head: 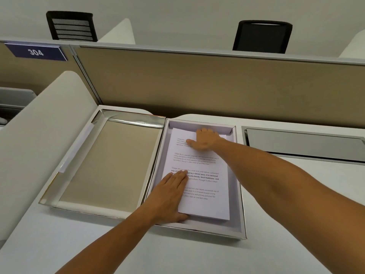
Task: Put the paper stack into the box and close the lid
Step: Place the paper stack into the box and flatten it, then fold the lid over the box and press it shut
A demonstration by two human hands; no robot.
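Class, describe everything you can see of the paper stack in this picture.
The paper stack is a thin pile of white sheets, its top page printed with short blocks of black text. It lies flat inside the open box, slightly skewed. The left hand presses flat on its near left edge; the right hand rests on its far end.

Printed paper stack (pixel 199 175) flat in white box (pixel 236 204), lid (pixel 110 163) open at left.

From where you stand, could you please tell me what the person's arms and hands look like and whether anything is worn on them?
Both forearms are bare, with no sleeves in view. The left hand and the right hand wear no gloves, and no watch, bracelet or ring is visible on either. Each hand is seen from the back, and no markings are visible on them.
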